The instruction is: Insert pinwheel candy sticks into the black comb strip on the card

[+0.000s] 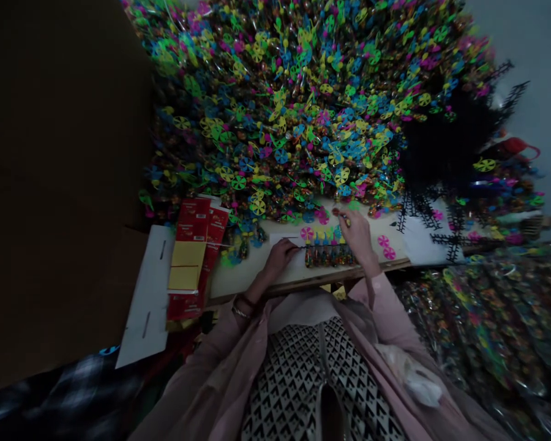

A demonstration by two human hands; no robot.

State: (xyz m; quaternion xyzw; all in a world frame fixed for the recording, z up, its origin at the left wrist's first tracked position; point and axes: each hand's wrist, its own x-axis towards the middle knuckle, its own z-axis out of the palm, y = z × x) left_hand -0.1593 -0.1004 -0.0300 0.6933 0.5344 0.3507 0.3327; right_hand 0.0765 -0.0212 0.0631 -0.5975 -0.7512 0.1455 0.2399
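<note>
My left hand rests on a pale wooden board, pinching a thin dark stick that points to the right. My right hand is above the board, its fingertips closed on a small yellow piece. Between the hands lies a row of small coloured parts in a tight strip. A pink pinwheel sits just above that row, and two more pink pinwheels lie to the right of my right hand.
A huge heap of colourful cellophane-wrapped pinwheels rises beyond the board. Red packets and yellow cards lie at its left end, beside a white card. Black plastic lattice strips lie to the right. Bagged pinwheels fill the lower right.
</note>
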